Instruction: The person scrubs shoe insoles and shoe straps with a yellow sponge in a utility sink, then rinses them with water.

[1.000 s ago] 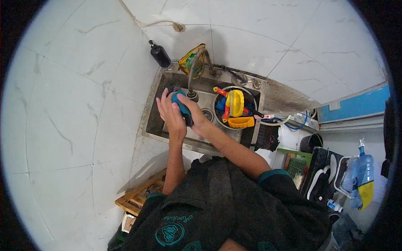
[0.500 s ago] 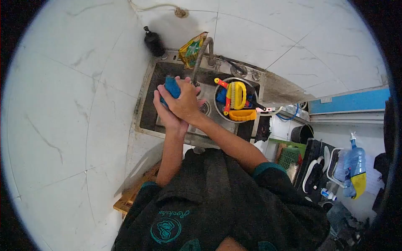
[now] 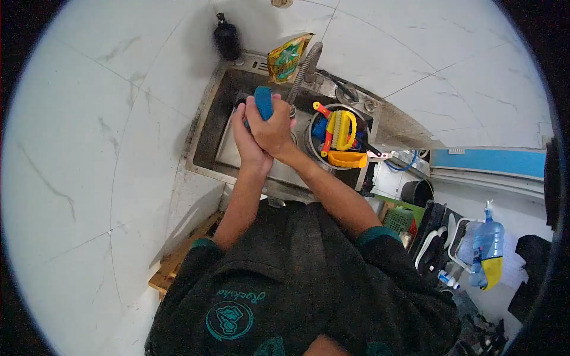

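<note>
Two hands are clasped over the sink (image 3: 205, 148). Left hand (image 3: 250, 153): cupped, fingers narrowly curled, lying under the right. Right hand (image 3: 274, 130): folded over the left, closed on the blue item (image 3: 263, 102). The item is held between both palms; its upper end is exposed toward 12 o'clock, the rest mostly covered. Its full shape and the left fingertips cannot be made out.

Clock positions taken from the hands. At 3 o'clock, inside the sink, a round metal bowl (image 3: 311, 144) is filled with a yellow brush (image 3: 344, 130), a red-and-yellow handle (image 3: 327, 144) and an orange-yellow piece (image 3: 347, 159); the lower contents are hidden. At 1 o'clock, a flexible faucet hose (image 3: 307, 68) and a yellow-green pouch (image 3: 289, 58), its print illegible. At 11 o'clock, a black pump bottle (image 3: 227, 39), no label readable.

On the dark shirt (image 3: 285, 279), teal script is noted, apparently "Rocksho", above a round emblem (image 3: 230, 320); the final letters are uncertain.

Sink rim: stained metal. Walls: white, grey-veined tile (image 3: 77, 136). At 4 o'clock, a blue water bottle (image 3: 488, 240) is hung near a wall; a dark bucket (image 3: 417, 192) is seen nearer. At 7 o'clock, a wooden piece (image 3: 172, 270) is partly covered by the sleeve.
</note>
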Tool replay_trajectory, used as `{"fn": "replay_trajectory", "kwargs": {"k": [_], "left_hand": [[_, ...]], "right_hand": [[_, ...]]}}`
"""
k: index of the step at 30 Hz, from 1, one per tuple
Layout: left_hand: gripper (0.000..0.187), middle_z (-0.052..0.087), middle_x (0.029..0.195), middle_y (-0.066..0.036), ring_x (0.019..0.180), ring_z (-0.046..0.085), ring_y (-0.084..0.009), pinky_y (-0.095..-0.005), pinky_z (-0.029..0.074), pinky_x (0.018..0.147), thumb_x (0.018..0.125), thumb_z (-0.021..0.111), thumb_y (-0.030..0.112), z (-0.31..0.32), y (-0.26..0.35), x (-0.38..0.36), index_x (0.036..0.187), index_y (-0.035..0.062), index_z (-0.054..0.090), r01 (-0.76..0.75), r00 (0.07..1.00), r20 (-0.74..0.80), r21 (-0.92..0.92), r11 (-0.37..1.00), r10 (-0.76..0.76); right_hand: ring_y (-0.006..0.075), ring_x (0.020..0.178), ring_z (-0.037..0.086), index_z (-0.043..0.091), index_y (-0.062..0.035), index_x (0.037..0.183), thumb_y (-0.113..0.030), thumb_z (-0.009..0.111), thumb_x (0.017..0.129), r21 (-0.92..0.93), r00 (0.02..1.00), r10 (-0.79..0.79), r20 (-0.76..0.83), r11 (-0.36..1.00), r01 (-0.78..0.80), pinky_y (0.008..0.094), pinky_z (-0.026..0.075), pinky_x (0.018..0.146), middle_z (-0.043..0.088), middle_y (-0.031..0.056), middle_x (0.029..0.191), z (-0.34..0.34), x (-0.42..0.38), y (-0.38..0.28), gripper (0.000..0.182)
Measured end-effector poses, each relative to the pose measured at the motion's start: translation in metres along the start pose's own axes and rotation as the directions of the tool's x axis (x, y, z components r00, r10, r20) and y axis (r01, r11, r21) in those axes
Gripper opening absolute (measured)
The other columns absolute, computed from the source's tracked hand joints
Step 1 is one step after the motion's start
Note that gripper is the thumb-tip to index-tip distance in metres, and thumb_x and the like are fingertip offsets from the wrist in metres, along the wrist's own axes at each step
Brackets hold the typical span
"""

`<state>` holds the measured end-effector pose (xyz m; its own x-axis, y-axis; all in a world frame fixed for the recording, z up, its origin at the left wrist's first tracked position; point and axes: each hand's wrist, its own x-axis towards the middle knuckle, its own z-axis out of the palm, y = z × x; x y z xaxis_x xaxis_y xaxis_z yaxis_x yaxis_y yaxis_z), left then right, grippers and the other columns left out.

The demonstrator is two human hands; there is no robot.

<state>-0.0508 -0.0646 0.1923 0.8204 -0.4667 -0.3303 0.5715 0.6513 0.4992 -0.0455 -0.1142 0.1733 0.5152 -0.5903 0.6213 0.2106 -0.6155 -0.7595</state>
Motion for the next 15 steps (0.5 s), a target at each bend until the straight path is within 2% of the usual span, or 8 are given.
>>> {"fn": "replay_trajectory", "kwargs": {"k": [2, 3, 4, 5, 8, 11, 14, 15], "left_hand": [[0.053, 0.059, 0.108, -0.01, 0.098, 0.059, -0.0273, -0.0432, 0.049, 0.085, 0.094, 0.034, 0.05, -0.019, -0.003, 0.007, 0.118, 0.0063, 0.052, 0.028, 0.999, 0.035, -0.004, 1.0, -0.028], [0.053, 0.058, 0.111, -0.011, 0.101, 0.058, -0.0281, -0.0435, 0.047, 0.087, 0.095, 0.032, 0.049, -0.027, -0.004, 0.011, 0.118, 0.0055, 0.052, -0.039, 0.999, -0.014, 0.076, 0.996, 0.04], [0.053, 0.058, 0.115, -0.012, 0.103, 0.057, -0.0289, -0.0439, 0.046, 0.09, 0.095, 0.031, 0.047, -0.034, -0.006, 0.014, 0.119, 0.0047, 0.051, -0.098, 0.993, -0.056, 0.159, 0.982, 0.108], [0.053, 0.057, 0.118, -0.013, 0.106, 0.056, -0.0297, -0.0442, 0.044, 0.092, 0.095, 0.03, 0.046, -0.04, -0.006, 0.017, 0.12, 0.0038, 0.051, -0.154, 0.98, -0.088, 0.242, 0.958, 0.18], [0.053, 0.057, 0.118, -0.012, 0.107, 0.055, -0.0273, -0.0405, 0.041, 0.094, 0.096, 0.03, 0.046, -0.052, 0.005, 0.019, 0.122, 0.005, 0.051, -0.212, 0.974, -0.003, 0.356, 0.91, 0.228], [0.053, 0.059, 0.115, -0.011, 0.101, 0.057, -0.0234, -0.0399, 0.044, 0.088, 0.097, 0.03, 0.047, -0.062, 0.017, 0.017, 0.117, 0.0049, 0.055, -0.142, 0.976, -0.101, 0.381, 0.914, 0.193], [0.054, 0.058, 0.121, -0.013, 0.102, 0.058, -0.0259, -0.0397, 0.045, 0.088, 0.096, 0.03, 0.047, -0.086, 0.02, 0.023, 0.119, 0.004, 0.054, -0.116, 0.979, -0.106, 0.407, 0.906, 0.173], [0.054, 0.058, 0.121, -0.013, 0.103, 0.059, -0.0263, -0.0395, 0.046, 0.088, 0.096, 0.03, 0.046, -0.092, 0.019, 0.021, 0.119, 0.0037, 0.054, -0.117, 0.975, -0.119, 0.435, 0.893, 0.186]], "right_hand": [[0.0165, 0.046, 0.05, 0.056, -0.001, 0.066, -0.019, 0.062, 0.085, -0.154, 0.972, -0.195, -0.128, 0.973, 0.175, 0.0352, 0.036, 0.044, 0.052, 0.0071, 0.052, 0.009, -0.003, 0.016, 0.027], [0.0212, 0.047, 0.052, 0.056, -0.0013, 0.065, -0.021, 0.063, 0.084, -0.034, 1.0, 0.011, -0.001, 0.999, -0.011, 0.0373, 0.037, 0.046, 0.053, 0.0097, 0.053, 0.006, -0.003, 0.011, 0.027], [0.026, 0.049, 0.053, 0.057, -0.0015, 0.065, -0.022, 0.063, 0.082, 0.057, 0.968, 0.203, 0.144, 0.975, -0.213, 0.0395, 0.038, 0.048, 0.055, 0.0124, 0.055, -0.002, -0.003, 0.007, 0.028], [0.0307, 0.05, 0.055, 0.057, -0.0018, 0.064, -0.024, 0.063, 0.081, 0.115, 0.882, 0.363, 0.299, 0.904, -0.411, 0.0416, 0.039, 0.05, 0.056, 0.015, 0.056, -0.008, 0.001, 0.003, 0.028], [0.0293, 0.046, 0.053, 0.053, -0.0016, 0.058, -0.023, 0.063, 0.081, 0.199, 0.858, 0.394, 0.33, 0.859, -0.471, 0.0412, 0.037, 0.047, 0.053, 0.0136, 0.051, -0.016, 0.009, -0.011, 0.033], [0.0242, 0.043, 0.052, 0.051, -0.0019, 0.056, -0.021, 0.062, 0.082, 0.057, 0.885, 0.374, 0.276, 0.913, -0.404, 0.0397, 0.036, 0.046, 0.052, 0.0118, 0.048, -0.015, -0.002, 0.003, 0.035], [0.0174, 0.043, 0.049, 0.052, -0.0028, 0.055, -0.02, 0.062, 0.084, 0.105, 0.885, 0.355, 0.302, 0.91, -0.401, 0.0372, 0.035, 0.045, 0.051, 0.0089, 0.048, -0.018, -0.012, 0.012, 0.035], [0.0161, 0.044, 0.049, 0.052, -0.0029, 0.055, -0.021, 0.062, 0.084, 0.119, 0.863, 0.391, 0.32, 0.887, -0.446, 0.0366, 0.035, 0.045, 0.051, 0.0081, 0.047, -0.019, -0.017, 0.014, 0.036]]}}
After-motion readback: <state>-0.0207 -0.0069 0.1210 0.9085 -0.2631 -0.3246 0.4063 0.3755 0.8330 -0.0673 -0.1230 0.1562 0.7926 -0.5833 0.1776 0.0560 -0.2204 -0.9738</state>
